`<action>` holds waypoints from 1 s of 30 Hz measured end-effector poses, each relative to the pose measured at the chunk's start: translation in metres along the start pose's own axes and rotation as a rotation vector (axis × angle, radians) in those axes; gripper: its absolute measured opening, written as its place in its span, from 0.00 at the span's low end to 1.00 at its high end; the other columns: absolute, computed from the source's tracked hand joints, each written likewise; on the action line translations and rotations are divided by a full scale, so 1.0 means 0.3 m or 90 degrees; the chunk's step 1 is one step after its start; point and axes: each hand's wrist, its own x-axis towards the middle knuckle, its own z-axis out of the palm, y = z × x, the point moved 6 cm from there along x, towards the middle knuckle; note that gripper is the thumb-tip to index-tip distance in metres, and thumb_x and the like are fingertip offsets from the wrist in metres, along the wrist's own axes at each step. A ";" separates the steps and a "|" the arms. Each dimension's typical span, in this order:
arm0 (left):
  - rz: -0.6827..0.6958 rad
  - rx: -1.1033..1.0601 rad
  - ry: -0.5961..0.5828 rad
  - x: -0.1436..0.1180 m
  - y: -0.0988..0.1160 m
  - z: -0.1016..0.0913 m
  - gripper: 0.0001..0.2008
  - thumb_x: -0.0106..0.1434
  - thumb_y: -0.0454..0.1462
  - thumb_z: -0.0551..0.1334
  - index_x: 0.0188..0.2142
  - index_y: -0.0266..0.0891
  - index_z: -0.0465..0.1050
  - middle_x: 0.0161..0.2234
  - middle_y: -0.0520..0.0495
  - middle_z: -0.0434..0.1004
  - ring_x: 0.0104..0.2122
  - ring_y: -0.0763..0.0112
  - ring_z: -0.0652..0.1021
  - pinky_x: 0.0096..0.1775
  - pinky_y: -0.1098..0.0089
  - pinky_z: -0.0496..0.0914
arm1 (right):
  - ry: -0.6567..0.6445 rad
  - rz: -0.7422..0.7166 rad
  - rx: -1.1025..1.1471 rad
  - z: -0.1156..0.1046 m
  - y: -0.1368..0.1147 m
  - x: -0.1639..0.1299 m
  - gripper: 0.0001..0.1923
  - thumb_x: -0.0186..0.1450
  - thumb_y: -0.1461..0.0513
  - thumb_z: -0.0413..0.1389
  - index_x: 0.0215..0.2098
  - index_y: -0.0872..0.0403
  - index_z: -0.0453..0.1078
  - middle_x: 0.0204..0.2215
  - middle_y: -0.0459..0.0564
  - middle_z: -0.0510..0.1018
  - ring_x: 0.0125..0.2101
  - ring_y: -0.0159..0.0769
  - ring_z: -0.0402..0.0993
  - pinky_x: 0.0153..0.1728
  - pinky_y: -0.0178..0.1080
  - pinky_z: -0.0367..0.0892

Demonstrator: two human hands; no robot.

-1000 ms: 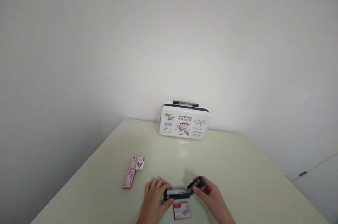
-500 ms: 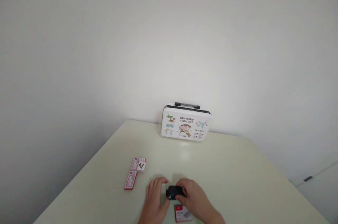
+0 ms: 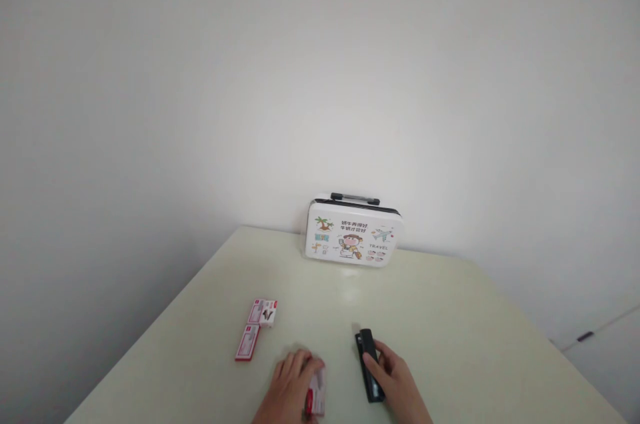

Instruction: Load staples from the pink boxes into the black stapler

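In my right hand [image 3: 397, 377] is a black stapler [image 3: 371, 367], its long body pointing away from me, thumb on its top. My left hand [image 3: 290, 384] is curled over a small red-and-white staple box [image 3: 317, 392] near the table's front edge. Part of that box is hidden by the fingers. Farther left lie two flat pink-and-white boxes, one a nearer box [image 3: 247, 343] and one a farther box [image 3: 255, 311]. Against the farther one sits a small white box [image 3: 269, 313] with a dark picture on it.
A white case [image 3: 353, 237] with cartoon prints and a black handle [image 3: 355, 199] stands against the wall at the back of the pale table [image 3: 310, 297]. A cable with a dark piece [image 3: 585, 336] runs at the right.
My right hand has moved right with the stapler and turned it from crosswise to lengthwise. My left hand has left the stapler and taken the staple box, now turned and shifted left.
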 end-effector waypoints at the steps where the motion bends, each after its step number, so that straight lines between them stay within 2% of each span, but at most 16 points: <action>1: -0.024 0.004 0.018 -0.005 -0.020 -0.017 0.39 0.43 0.33 0.66 0.58 0.51 0.69 0.58 0.45 0.69 0.58 0.50 0.67 0.59 0.54 0.60 | -0.007 0.012 0.051 0.020 0.008 -0.022 0.35 0.63 0.40 0.56 0.56 0.57 0.74 0.22 0.40 0.61 0.24 0.33 0.58 0.28 0.37 0.56; 3: -0.026 0.000 0.037 0.001 -0.027 -0.021 0.41 0.39 0.33 0.65 0.57 0.50 0.69 0.58 0.46 0.69 0.58 0.50 0.66 0.60 0.55 0.59 | -0.020 0.030 0.135 0.073 0.008 -0.059 0.37 0.62 0.39 0.57 0.57 0.57 0.74 0.22 0.42 0.64 0.25 0.34 0.60 0.28 0.37 0.58; 8: 0.022 -0.036 0.032 0.050 0.032 0.055 0.41 0.39 0.34 0.67 0.57 0.52 0.70 0.57 0.47 0.71 0.56 0.50 0.68 0.59 0.54 0.60 | -0.003 0.036 0.202 0.188 -0.031 -0.091 0.40 0.56 0.36 0.61 0.54 0.55 0.77 0.21 0.44 0.69 0.24 0.34 0.61 0.26 0.37 0.61; 10: 0.037 -0.052 0.034 0.051 0.029 0.065 0.43 0.42 0.37 0.70 0.61 0.52 0.67 0.59 0.46 0.69 0.58 0.50 0.67 0.61 0.53 0.58 | 0.010 0.034 0.199 0.203 -0.038 -0.091 0.41 0.55 0.36 0.62 0.53 0.56 0.78 0.20 0.44 0.68 0.24 0.34 0.61 0.27 0.37 0.61; 12: 0.024 -0.058 0.112 0.034 -0.016 0.021 0.37 0.52 0.43 0.69 0.62 0.52 0.66 0.60 0.45 0.68 0.59 0.51 0.67 0.61 0.53 0.59 | 0.022 0.040 0.194 0.204 -0.032 -0.091 0.41 0.54 0.35 0.62 0.53 0.56 0.78 0.19 0.43 0.67 0.23 0.34 0.59 0.26 0.37 0.60; 13: -0.013 -0.046 0.188 0.017 -0.058 -0.022 0.29 0.58 0.45 0.66 0.59 0.51 0.68 0.59 0.45 0.69 0.59 0.53 0.67 0.61 0.53 0.60 | 0.025 0.041 0.190 0.203 -0.028 -0.091 0.42 0.54 0.35 0.62 0.53 0.56 0.78 0.19 0.43 0.66 0.23 0.34 0.59 0.26 0.37 0.59; 15: -0.164 0.016 0.377 -0.043 -0.170 -0.129 0.18 0.67 0.46 0.57 0.54 0.48 0.72 0.55 0.43 0.71 0.56 0.52 0.69 0.57 0.52 0.63 | 0.023 0.036 0.181 0.199 -0.022 -0.092 0.41 0.56 0.36 0.62 0.54 0.57 0.77 0.20 0.42 0.64 0.23 0.33 0.58 0.26 0.37 0.58; 16: -0.270 0.058 0.459 -0.084 -0.228 -0.178 0.18 0.69 0.46 0.54 0.54 0.46 0.71 0.54 0.41 0.71 0.55 0.51 0.70 0.55 0.51 0.64 | 0.021 0.034 0.177 0.198 -0.019 -0.092 0.40 0.57 0.36 0.61 0.54 0.57 0.77 0.20 0.42 0.64 0.24 0.33 0.58 0.26 0.37 0.57; 17: -0.357 0.095 0.506 -0.122 -0.276 -0.212 0.20 0.69 0.47 0.53 0.56 0.45 0.69 0.55 0.40 0.70 0.54 0.49 0.70 0.53 0.50 0.65 | 0.019 0.033 0.176 0.198 -0.016 -0.092 0.40 0.57 0.37 0.61 0.55 0.57 0.77 0.21 0.41 0.63 0.24 0.33 0.57 0.27 0.37 0.57; 18: -0.408 0.122 0.521 -0.151 -0.311 -0.234 0.21 0.70 0.46 0.52 0.58 0.44 0.67 0.55 0.39 0.70 0.53 0.48 0.70 0.51 0.50 0.66 | 0.017 0.035 0.177 0.198 -0.012 -0.091 0.40 0.57 0.37 0.61 0.55 0.58 0.76 0.21 0.41 0.62 0.24 0.33 0.57 0.27 0.37 0.56; 20: -0.413 0.152 0.479 -0.176 -0.345 -0.239 0.23 0.70 0.45 0.51 0.61 0.44 0.65 0.54 0.40 0.71 0.50 0.51 0.72 0.50 0.52 0.66 | 0.018 0.044 0.187 0.199 -0.004 -0.088 0.41 0.56 0.37 0.62 0.55 0.59 0.76 0.21 0.41 0.62 0.24 0.33 0.58 0.26 0.37 0.56; 22: -0.350 0.163 0.393 -0.178 -0.336 -0.204 0.24 0.70 0.45 0.50 0.63 0.46 0.65 0.50 0.41 0.73 0.49 0.54 0.74 0.50 0.54 0.66 | 0.019 0.048 0.198 0.201 0.002 -0.085 0.42 0.56 0.37 0.62 0.55 0.59 0.76 0.21 0.41 0.62 0.24 0.34 0.59 0.26 0.37 0.57; 24: -0.304 0.156 0.307 -0.176 -0.309 -0.154 0.27 0.68 0.47 0.53 0.64 0.48 0.65 0.49 0.42 0.74 0.50 0.53 0.74 0.51 0.54 0.66 | 0.019 0.044 0.201 0.202 0.004 -0.084 0.42 0.56 0.37 0.62 0.55 0.59 0.75 0.22 0.41 0.62 0.25 0.34 0.59 0.26 0.37 0.58; 27: -0.244 0.075 0.171 -0.162 -0.256 -0.087 0.36 0.58 0.47 0.62 0.67 0.48 0.61 0.55 0.41 0.73 0.56 0.50 0.72 0.55 0.54 0.65 | 0.013 0.039 0.196 0.206 0.008 -0.084 0.41 0.57 0.37 0.62 0.55 0.58 0.75 0.22 0.41 0.62 0.24 0.34 0.59 0.26 0.37 0.57; 30: -0.165 -0.018 0.112 -0.129 -0.183 -0.075 0.36 0.52 0.41 0.66 0.62 0.47 0.67 0.56 0.43 0.72 0.58 0.54 0.71 0.58 0.59 0.64 | 0.012 0.032 0.183 0.206 0.014 -0.085 0.40 0.59 0.37 0.60 0.56 0.59 0.75 0.22 0.40 0.62 0.25 0.34 0.59 0.27 0.37 0.57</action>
